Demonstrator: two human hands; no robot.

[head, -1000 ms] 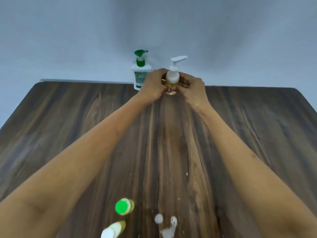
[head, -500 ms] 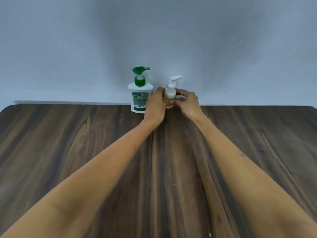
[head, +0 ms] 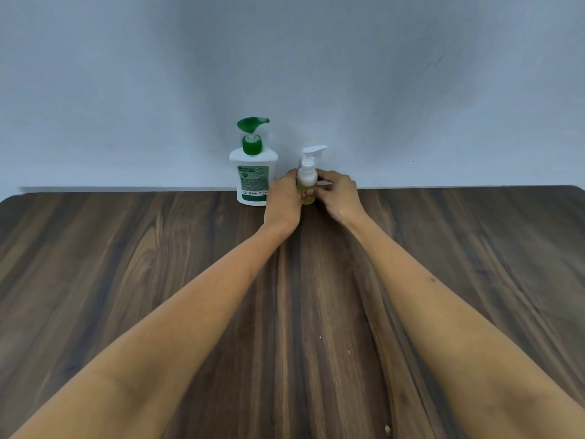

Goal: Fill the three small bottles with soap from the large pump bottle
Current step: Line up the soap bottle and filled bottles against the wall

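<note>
Both arms reach to the far edge of the worktop (head: 133, 280). The left hand (head: 282, 198) and right hand (head: 338, 194) each curl around a small bottle (head: 307, 185) with a white pump, holding it upright between them; yellowish liquid shows inside. The large pump bottle (head: 253, 175), white with a green pump, stands just left of the left hand, against the wall (head: 411, 90).

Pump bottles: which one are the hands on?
The small bottle with the white pump, gripped by left hand and right hand; the large green-pump bottle stands untouched.
</note>
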